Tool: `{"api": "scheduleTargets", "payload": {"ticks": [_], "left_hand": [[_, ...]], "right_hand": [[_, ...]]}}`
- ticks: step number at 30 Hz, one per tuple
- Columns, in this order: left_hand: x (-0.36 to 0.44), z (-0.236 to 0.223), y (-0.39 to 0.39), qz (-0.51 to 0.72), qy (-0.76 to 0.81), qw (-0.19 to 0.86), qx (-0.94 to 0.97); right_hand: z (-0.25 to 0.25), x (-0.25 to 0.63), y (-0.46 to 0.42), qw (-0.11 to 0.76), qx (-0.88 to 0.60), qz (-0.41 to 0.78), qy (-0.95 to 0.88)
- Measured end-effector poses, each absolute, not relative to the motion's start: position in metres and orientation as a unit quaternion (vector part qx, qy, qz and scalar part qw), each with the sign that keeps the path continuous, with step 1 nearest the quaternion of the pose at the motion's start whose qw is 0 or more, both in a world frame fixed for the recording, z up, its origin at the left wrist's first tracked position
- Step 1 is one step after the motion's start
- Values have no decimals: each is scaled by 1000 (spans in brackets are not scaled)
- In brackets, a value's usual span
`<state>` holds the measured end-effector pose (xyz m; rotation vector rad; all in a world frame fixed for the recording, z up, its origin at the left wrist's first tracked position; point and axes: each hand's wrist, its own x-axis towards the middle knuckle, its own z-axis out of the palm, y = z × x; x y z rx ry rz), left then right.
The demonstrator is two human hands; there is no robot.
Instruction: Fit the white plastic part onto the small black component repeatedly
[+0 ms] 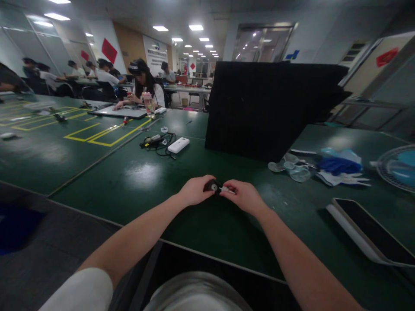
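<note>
Low over the green table, my left hand (197, 190) is closed around a small black part (209, 186) that has a pale round disc with a dark centre on its near side. My right hand (241, 194) is closed just to the right, its fingers pinching a small whitish piece (228, 190) with a thin tip that points left toward the disc. Whether the tip touches the black part I cannot tell. The fingers partly hide both pieces, and their exact kinds are too small to make out.
A large black box-like panel (259, 108) stands behind my hands. At left lie a white power bank (178, 145) and a black adapter with cables (152, 141). Blue gloves (339, 165), clear plastic cups (298, 173), a phone-like slab (372, 229) and a fan (398, 166) are right. A co-worker (142, 86) sits across.
</note>
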<state>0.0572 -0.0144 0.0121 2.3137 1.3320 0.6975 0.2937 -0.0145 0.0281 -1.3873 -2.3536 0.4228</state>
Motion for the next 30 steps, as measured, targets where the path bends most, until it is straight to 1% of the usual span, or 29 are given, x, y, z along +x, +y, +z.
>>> {"api": "scheduleTargets", "payload": {"ticks": [3, 10, 17, 20, 27, 30], "left_hand": [[58, 11, -15, 253, 465, 187, 827], [59, 11, -16, 248, 468, 202, 824], [60, 13, -17, 251, 478, 206, 816], [60, 13, -16, 254, 481, 209, 813], [58, 13, -15, 247, 473, 219, 817], [57, 10, -13, 249, 478, 217, 814]], "right_hand": [[31, 290, -18, 195, -458, 129, -857], [29, 288, -19, 216, -487, 133, -836], [39, 293, -24, 239, -418, 113, -869], [42, 295, -24, 242, -411, 110, -872], [34, 287, -22, 183, -506, 90, -838], [31, 289, -19, 194, -536, 95, -816]]}}
